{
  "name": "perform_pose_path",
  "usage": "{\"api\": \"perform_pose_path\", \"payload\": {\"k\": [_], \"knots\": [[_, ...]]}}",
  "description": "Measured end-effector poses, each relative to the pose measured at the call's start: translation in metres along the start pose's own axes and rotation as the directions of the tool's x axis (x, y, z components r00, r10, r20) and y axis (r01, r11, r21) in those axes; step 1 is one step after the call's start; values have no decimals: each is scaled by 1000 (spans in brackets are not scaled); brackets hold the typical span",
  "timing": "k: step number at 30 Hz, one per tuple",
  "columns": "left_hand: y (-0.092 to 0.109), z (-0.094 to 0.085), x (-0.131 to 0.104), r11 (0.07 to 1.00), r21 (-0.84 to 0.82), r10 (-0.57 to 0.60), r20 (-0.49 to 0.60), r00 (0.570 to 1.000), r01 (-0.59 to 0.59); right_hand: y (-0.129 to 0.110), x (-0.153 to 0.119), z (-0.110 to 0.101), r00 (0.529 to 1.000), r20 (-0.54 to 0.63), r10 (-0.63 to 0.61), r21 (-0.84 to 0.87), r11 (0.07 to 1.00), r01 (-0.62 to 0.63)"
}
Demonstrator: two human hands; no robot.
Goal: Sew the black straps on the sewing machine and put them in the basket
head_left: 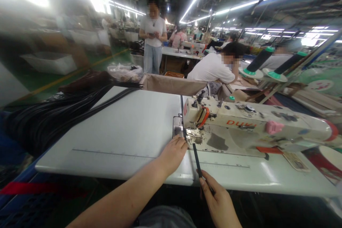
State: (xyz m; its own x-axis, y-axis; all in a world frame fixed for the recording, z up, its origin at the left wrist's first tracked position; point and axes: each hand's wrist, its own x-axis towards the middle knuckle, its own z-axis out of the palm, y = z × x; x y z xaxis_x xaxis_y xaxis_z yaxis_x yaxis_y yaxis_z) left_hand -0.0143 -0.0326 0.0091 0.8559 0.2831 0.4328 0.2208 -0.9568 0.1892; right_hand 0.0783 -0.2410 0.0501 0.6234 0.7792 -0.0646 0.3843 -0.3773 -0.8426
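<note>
My right hand [215,194] pinches a narrow black strip [197,159] between thumb and fingers; its free end points up toward the needle area. My left hand [175,153] lies with fingers extended on the machine bed, fingertips by the metal plate [178,128] left of the needle. A thin dark strip [182,101] runs along the table beyond the machine head toward those fingertips; whether they touch it is hidden. The white sewing machine [221,115] stands just beyond both hands, its presser foot area partly covered by the machine head.
A big bundle of long black strips [40,121] hangs over the left side of the white table [128,121]. Two dark thread cones [259,60] stand at the right. A fabric-lined bin [173,85] sits behind the table. One person [153,32] stands beyond; another person [211,66] leans over.
</note>
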Motion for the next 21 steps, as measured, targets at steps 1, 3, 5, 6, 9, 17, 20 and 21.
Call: {"api": "perform_pose_path", "payload": {"k": [1,3,5,6,9,17,20,21], "knots": [[-2,2,0,999,-33,-21,-5,1000,21,0,0,0,1000,-6,-2,-4,1000,2],[-7,4,1,993,-91,-71,-15,997,70,1,0,0,1000,-13,-7,-16,1000,7],[-9,5,3,985,-128,-119,-18,993,116,2,0,0,1000,-12,-14,-25,1000,14],[-10,5,4,981,-140,-139,-16,990,135,2,1,1,1000,-11,-17,-27,999,17],[-11,3,7,968,-161,-193,18,981,194,2,1,1,1000,-12,-25,-30,999,25],[-8,-7,10,956,-161,-232,104,967,246,0,4,3,1000,-1,-15,-43,999,15],[-10,-6,10,941,-216,-247,82,966,259,1,6,5,1000,-11,-11,-39,999,10],[-13,-5,11,932,-244,-261,67,963,269,0,8,5,1000,-19,-14,-39,999,13]]}}
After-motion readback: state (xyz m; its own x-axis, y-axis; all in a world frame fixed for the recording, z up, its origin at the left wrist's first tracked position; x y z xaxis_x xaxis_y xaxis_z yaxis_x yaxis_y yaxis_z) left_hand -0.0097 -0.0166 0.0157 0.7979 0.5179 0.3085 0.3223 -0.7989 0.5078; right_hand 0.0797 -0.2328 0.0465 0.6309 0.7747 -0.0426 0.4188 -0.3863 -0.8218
